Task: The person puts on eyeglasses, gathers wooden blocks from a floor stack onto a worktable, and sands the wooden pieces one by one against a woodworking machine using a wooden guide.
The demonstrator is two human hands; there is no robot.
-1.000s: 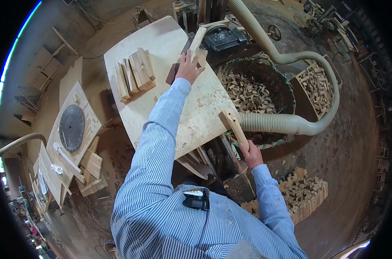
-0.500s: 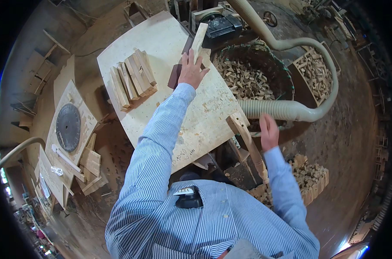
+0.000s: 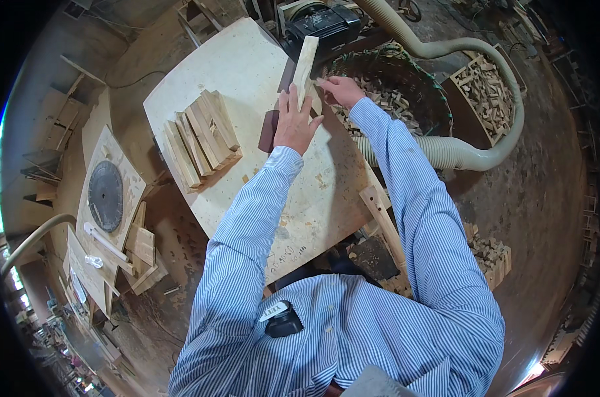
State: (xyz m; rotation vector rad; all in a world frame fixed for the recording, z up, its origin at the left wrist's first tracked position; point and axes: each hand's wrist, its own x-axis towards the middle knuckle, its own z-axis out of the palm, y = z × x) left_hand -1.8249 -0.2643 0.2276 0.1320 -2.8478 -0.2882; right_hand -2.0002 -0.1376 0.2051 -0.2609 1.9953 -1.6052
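A pale wooden strip point(image 3: 306, 63) lies near the right edge of the light work board point(image 3: 220, 63), its far end toward the motor. My left hand point(image 3: 295, 128) rests flat at the strip's near end, fingers stretched out and apart. Under and beside that hand is a dark reddish-brown plate point(image 3: 267, 132). My right hand point(image 3: 342, 91) reaches to the board's right edge beside the strip. Its fingers are closed in a pinch, and what lies between them is too small to make out.
Several wooden pieces point(image 3: 204, 135) lie side by side on the board's left. A basket of offcuts point(image 3: 439, 99) stands right, with a ribbed hose point(image 3: 455, 153) passing it. Behind is a black motor point(image 3: 323, 30). A round saw blade point(image 3: 105, 196) lies far left.
My right hand has swung up and forward from beside the hose to the strip's right side, closing its fingers. My left hand stays on the strip's near end.
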